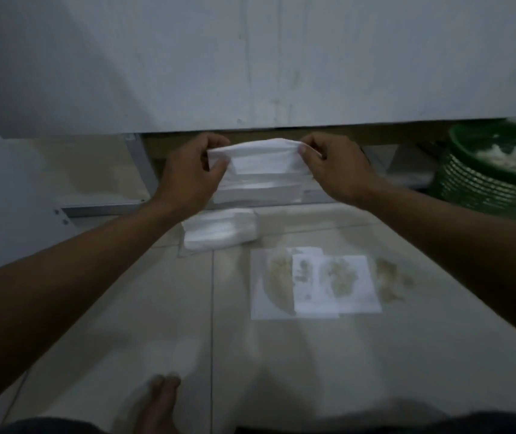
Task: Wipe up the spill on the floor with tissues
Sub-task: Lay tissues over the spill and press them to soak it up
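Toes of a bare foot [161,399] sit at the bottom centre of the frame on the pale tiled floor [94,324], so the person seems to crouch or lean over the work, close enough to reach down.

Above the foot, right of centre, two white tissues [316,286] lie flat and overlapping on the floor. Brownish wet patches show through them, which suggests they were laid over the spill [391,280] to soak it up. A bare part of the spill remains uncovered just to the right of the tissues, likely the reason another sheet is being readied.

In the upper middle of the frame both arms reach forward. The left hand [194,170] pinches the left end of a fresh tissue [263,164] between thumb and curled fingers, and the right hand [328,167] pinches the right end the same way. The sheet is stretched between them above the floor, probably being pulled open so it can cover more area.

Just below the held sheet, a soft pack of tissues [219,230] rests on the floor near the left forearm, within easy reach of the supply.

At the right edge a green basket [485,183] holds crumpled white scraps, plausibly used tissues, though blur makes that uncertain. A grey panel [250,57] fills the top of the frame.
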